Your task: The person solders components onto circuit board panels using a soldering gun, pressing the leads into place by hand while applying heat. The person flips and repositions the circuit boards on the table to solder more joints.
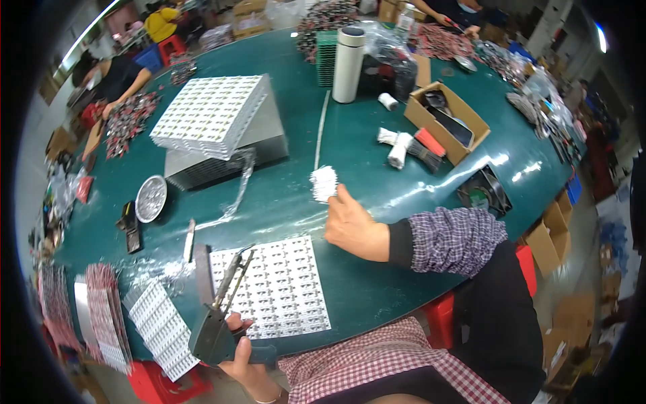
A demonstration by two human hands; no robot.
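Observation:
My left hand (247, 360) is wrapped round the handle of a dark soldering gun (214, 337), whose thin tip points up over a sheet of small printed circuit boards (286, 286). That white sheet lies flat on the table in front of me, with a dark grey bar (203, 275) along its left edge. Further off, my right hand (356, 227) reaches to a small pile of short white wires (324, 182). Its fingers are pinched together at the pile's near right edge; what is between the fingertips is too small to make out.
Stacked board sheets (208, 111) rest on a grey block at the left. Nearby are a metal bowl (151, 198), a utility knife (190, 240) and more board sheets (160, 330). A white flask (348, 65), wire bundles (400, 150), a cardboard box (464, 131) and a fan (486, 191) stand beyond.

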